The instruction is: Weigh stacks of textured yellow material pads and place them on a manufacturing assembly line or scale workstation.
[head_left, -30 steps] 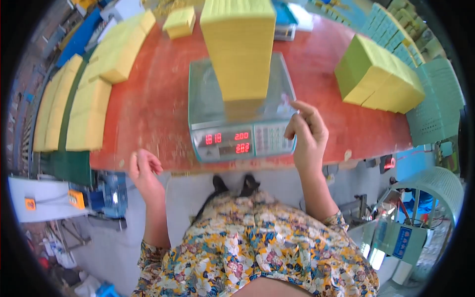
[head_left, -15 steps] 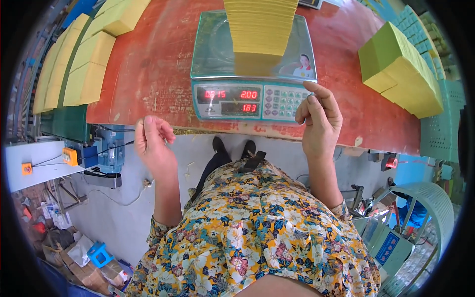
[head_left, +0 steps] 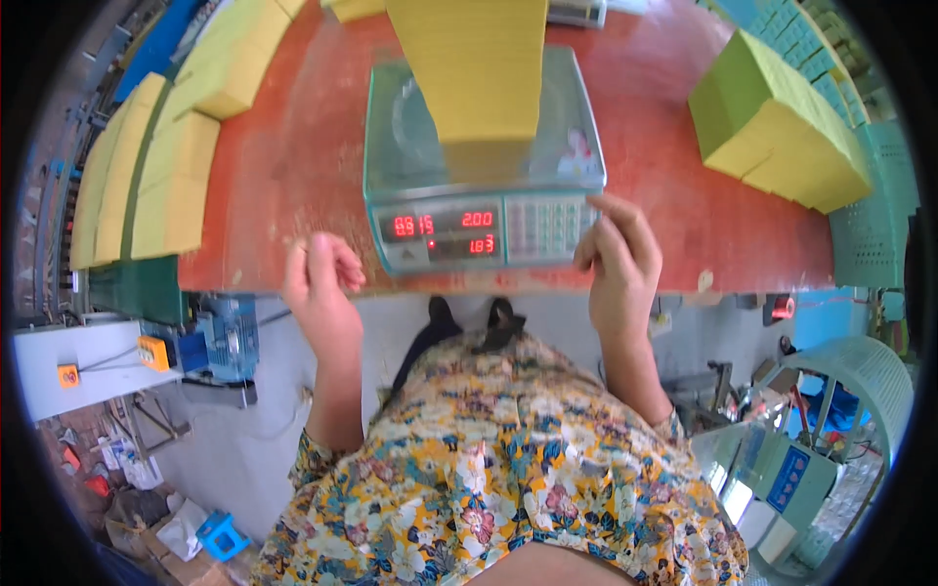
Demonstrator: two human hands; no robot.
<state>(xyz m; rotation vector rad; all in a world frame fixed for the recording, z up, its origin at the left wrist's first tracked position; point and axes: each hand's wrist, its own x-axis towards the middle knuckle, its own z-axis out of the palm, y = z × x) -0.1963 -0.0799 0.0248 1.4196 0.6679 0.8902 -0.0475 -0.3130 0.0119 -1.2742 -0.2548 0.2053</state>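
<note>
A digital weighing scale (head_left: 484,161) stands on the red bench (head_left: 293,156), close to the near edge and directly in front of the person. A tall stack of yellow sheets (head_left: 474,68) rests on the scale's steel platter and rises out of the top of the view. The front panel of the scale carries red lit displays on its left portion and a keypad (head_left: 542,227) on its right portion. The right hand (head_left: 616,264) is at the front right corner of the scale; its fingers are extended and lie against the keypad area and the corner of the housing, grasping nothing. The left hand (head_left: 320,283) is positioned at the near edge of the bench, to the left of the scale and apart from it; its fingers are curled loosely inward, and no object is visible in it. Further stacks of yellow sheets (head_left: 156,176) lie in rows along the left end of the bench. A large yellow-green block of sheets (head_left: 782,127) sits on the right part of the bench, well apart from the scale. Below the left end of the bench, a blue motor unit (head_left: 225,337) is mounted beside a grey housing with orange switch boxes (head_left: 151,352). The person wears a floral patterned garment (head_left: 508,469).
</note>
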